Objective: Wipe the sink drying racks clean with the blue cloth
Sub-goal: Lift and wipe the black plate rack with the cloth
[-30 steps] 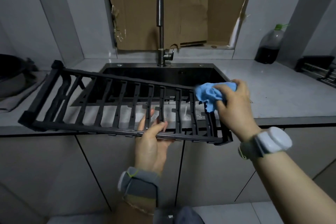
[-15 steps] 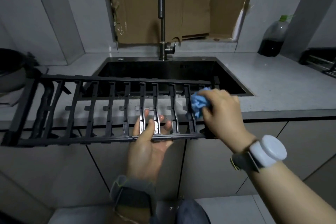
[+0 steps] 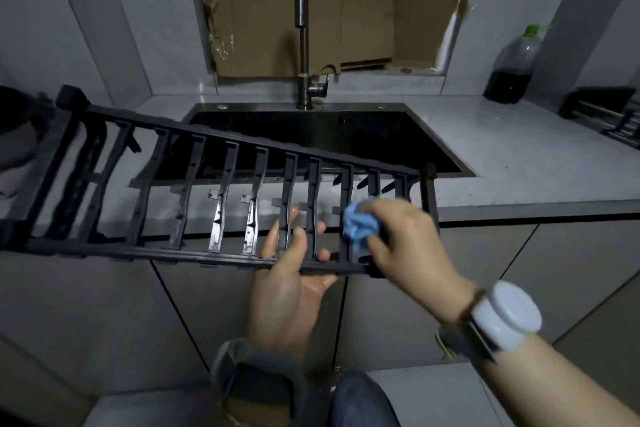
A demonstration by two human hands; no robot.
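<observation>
The left hand (image 3: pixel 287 288) grips the near rail of the black drying rack (image 3: pixel 138 251), held tilted before the sink (image 3: pixel 346 135). The right hand (image 3: pixel 412 243) clenches the blue cloth (image 3: pixel 360 227) against its right-end bars.

The drying rack (image 3: pixel 138 252), held level half a second ago, tilts once more, left end raised and right end dipped. The right hand (image 3: pixel 408 239) has drawn the bunched blue cloth (image 3: pixel 360 227) down from the far rail to the lower bars, just beside the left hand (image 3: pixel 287 291).
</observation>
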